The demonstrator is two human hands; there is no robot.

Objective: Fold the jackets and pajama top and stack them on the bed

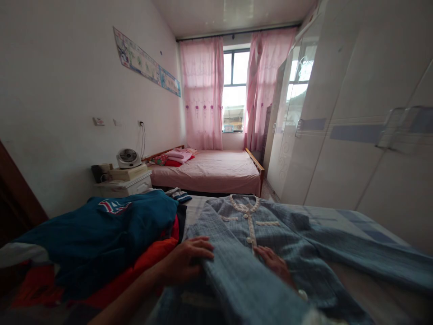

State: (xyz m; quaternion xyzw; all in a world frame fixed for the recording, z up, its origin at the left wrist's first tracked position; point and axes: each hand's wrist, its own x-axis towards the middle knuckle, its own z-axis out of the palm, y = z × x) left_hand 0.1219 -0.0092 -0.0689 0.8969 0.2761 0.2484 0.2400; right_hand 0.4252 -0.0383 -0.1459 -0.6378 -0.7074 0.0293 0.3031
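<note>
A light blue jacket (pixel 287 239) with a white braided collar, pocket trims and round buttons lies front side up before me, its far sleeve spread to the right. Its left-side sleeve (pixel 233 266) is folded across the front toward me. My left hand (pixel 191 257) rests on the outer edge of that sleeve, fingers stretched out. On the jacket's front, beside the button strip, lies my right hand (pixel 274 264), fingers extended; the sleeve partly covers its wrist. Left of the jacket is a heap with a dark teal sweatshirt (pixel 118 225) on top and a red-orange garment (pixel 149 262) below.
The clothes lie on a bed with a pale checked sheet (pixel 358 221). Beyond it stands another bed with a pink sheet (pixel 219 167) and folded bedding. A small fan (pixel 129 157) sits on a white cabinet (pixel 135 184) at left. White wardrobes (pixel 352 158) line the right side.
</note>
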